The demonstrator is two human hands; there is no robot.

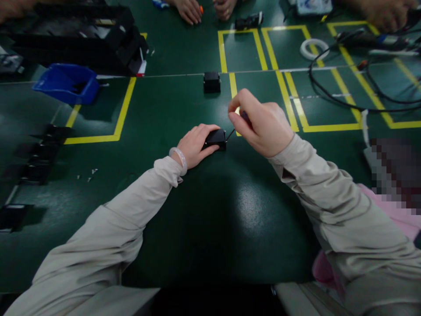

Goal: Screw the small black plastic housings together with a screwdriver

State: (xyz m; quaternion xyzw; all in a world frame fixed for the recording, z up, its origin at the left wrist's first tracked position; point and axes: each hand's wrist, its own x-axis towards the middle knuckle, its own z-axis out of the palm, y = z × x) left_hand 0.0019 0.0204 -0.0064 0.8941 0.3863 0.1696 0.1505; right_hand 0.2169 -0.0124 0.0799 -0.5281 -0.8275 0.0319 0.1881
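Observation:
A small black box [216, 138] lies on the green table [197, 210], and my left hand [197, 144] is closed round its left part, fingers behind and thumb in front. My right hand [261, 125] is closed on a screwdriver [230, 134]; its thin dark shaft slants down to the right end of the box, and most of the handle is hidden in my fingers. Behind them stands a second black box [212, 82], touched by neither hand. Several small screws [92, 171] lie to the left of my left forearm.
A blue bin [67, 83] and black trays [79, 39] stand at the back left. More black parts [39, 153] line the left side. Black cables [329, 94] and a white ring [314, 48] lie at the right. Other people's hands [190, 9] rest across the table.

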